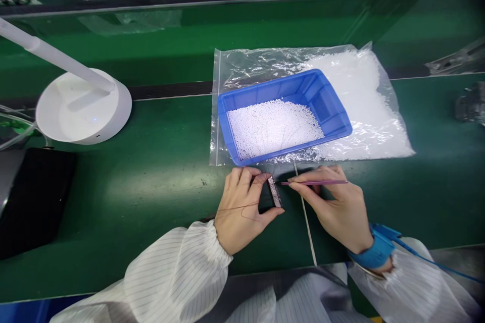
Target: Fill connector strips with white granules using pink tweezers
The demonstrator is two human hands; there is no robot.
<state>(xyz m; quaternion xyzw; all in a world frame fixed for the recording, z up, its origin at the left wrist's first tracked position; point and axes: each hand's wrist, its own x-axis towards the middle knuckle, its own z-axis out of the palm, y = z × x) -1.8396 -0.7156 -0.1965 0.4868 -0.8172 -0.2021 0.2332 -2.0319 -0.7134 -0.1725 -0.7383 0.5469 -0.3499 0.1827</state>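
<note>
My left hand (242, 209) rests on the bench and grips a small, narrow rectangular part (274, 192) between thumb and forefinger, one at each end. The part has a pale top and dark edges. Thin dark strands run across the back of this hand. In my right hand (335, 207) is a thin pink pen-like tool (322, 182), pinched between thumb and fingers. Its dark tip points left and reaches the upper right side of the part; whether they touch I cannot tell. Just beyond both hands sits a blue plastic bin (333, 111) holding small white beads (273, 126).
Beneath the bin lies a clear zip bag (379, 131) of white beads. A white lamp base (85, 108) stands left, above a black box (34, 202). A pale cord (308, 227) crosses the green bench (162, 181). A blue wrist strap (375, 247) trails its lead rightward.
</note>
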